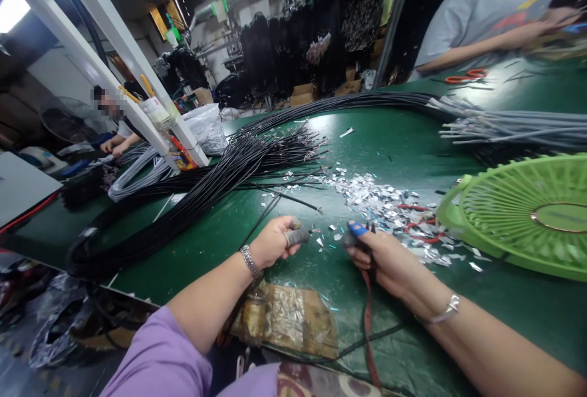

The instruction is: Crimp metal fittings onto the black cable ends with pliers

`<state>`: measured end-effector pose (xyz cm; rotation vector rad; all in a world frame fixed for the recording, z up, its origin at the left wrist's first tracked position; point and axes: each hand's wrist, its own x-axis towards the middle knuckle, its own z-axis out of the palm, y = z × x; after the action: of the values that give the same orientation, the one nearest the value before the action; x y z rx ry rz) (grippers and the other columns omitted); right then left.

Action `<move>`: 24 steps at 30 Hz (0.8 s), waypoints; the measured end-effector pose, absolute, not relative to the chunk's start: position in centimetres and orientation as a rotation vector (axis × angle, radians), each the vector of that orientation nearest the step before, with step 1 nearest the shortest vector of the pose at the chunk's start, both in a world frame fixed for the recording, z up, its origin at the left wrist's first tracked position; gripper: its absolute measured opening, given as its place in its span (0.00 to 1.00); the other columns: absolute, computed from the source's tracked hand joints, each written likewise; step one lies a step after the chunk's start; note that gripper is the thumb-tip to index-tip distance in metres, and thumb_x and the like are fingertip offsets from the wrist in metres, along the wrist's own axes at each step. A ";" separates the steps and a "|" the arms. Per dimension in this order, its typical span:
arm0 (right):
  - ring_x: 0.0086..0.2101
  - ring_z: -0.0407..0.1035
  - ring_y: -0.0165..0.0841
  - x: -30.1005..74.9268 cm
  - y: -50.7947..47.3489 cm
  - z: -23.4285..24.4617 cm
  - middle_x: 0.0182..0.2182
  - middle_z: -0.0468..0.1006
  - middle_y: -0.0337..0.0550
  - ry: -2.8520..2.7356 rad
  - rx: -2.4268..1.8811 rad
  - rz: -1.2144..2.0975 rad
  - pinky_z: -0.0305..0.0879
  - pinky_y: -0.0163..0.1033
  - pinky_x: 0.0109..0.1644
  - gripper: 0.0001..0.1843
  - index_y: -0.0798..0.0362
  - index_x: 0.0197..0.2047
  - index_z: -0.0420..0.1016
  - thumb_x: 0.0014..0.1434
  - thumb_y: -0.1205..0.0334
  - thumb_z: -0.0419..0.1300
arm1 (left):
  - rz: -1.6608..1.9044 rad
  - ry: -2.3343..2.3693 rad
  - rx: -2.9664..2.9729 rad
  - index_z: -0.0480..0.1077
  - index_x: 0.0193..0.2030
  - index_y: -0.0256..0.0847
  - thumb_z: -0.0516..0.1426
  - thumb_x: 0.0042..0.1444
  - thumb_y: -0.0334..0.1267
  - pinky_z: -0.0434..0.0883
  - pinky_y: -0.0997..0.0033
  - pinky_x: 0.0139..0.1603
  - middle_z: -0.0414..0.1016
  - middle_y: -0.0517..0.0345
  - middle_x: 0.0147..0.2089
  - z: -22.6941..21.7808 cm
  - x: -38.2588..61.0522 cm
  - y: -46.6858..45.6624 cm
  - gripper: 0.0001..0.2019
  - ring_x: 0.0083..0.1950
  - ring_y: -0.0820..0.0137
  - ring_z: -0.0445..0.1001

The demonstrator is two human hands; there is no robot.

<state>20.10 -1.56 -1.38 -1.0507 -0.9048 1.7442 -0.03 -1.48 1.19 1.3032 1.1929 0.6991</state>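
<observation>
My left hand (282,239), with a grey covering on a finger, is closed around the end of a black cable. Thin wire ends (315,230) stick out from it toward the right. My right hand (373,256) is closed too, with blue tape on the thumb and a dark finger cover. Dark tips show above its fingers, but what it grips is mostly hidden. Below this hand hangs a reddish strap (368,323). A small gap separates the hands. Behind them lies a large bundle of black cables (197,204) with stripped ends.
Silvery foil scraps (367,192) litter the green table (394,140). To the right are a green fan (523,213), grey cables (513,125) and orange-handled scissors (466,76). A taped cardboard piece (298,317) lies at the front edge. Co-workers sit at back left and right.
</observation>
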 end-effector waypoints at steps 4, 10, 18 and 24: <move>0.16 0.47 0.22 18.8 -2.6 -1.1 0.17 0.65 0.35 -0.991 -1.022 1.761 0.38 0.32 0.17 0.20 0.53 0.23 0.66 0.38 0.49 0.70 | 0.648 1.183 1.337 0.61 0.27 0.39 0.59 0.42 0.58 0.49 0.81 0.12 0.60 0.70 0.15 1.1 0.3 -1.8 0.23 0.12 0.83 0.51; 0.16 0.46 0.22 18.2 -3.1 -1.0 0.15 0.62 0.33 -0.983 -1.035 1.855 0.38 0.32 0.19 0.23 0.55 0.25 0.69 0.38 0.45 0.70 | 0.592 1.171 1.375 0.60 0.28 0.39 0.59 0.45 0.56 0.50 0.81 0.13 0.60 0.70 0.15 0.9 0.5 -1.9 0.21 0.13 0.83 0.52; 0.18 0.48 0.23 17.8 -3.3 -1.2 0.17 0.64 0.33 -1.055 -1.003 1.745 0.41 0.33 0.20 0.21 0.53 0.26 0.67 0.38 0.47 0.70 | 0.575 1.184 1.391 0.60 0.28 0.39 0.58 0.47 0.52 0.50 0.82 0.14 0.61 0.70 0.15 0.7 0.3 -1.8 0.18 0.13 0.83 0.52; 0.20 0.51 0.25 17.7 -3.3 -1.7 0.19 0.62 0.32 -1.276 -1.106 1.561 0.45 0.33 0.22 0.19 0.52 0.27 0.68 0.41 0.47 0.68 | 0.582 1.154 1.385 0.60 0.28 0.39 0.58 0.46 0.52 0.50 0.81 0.13 0.61 0.70 0.15 0.6 0.4 -1.8 0.18 0.13 0.83 0.52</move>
<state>17.68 -3.33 -1.72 -1.1056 -1.2762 1.5610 0.39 -1.77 0.60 1.3852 1.1536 0.5816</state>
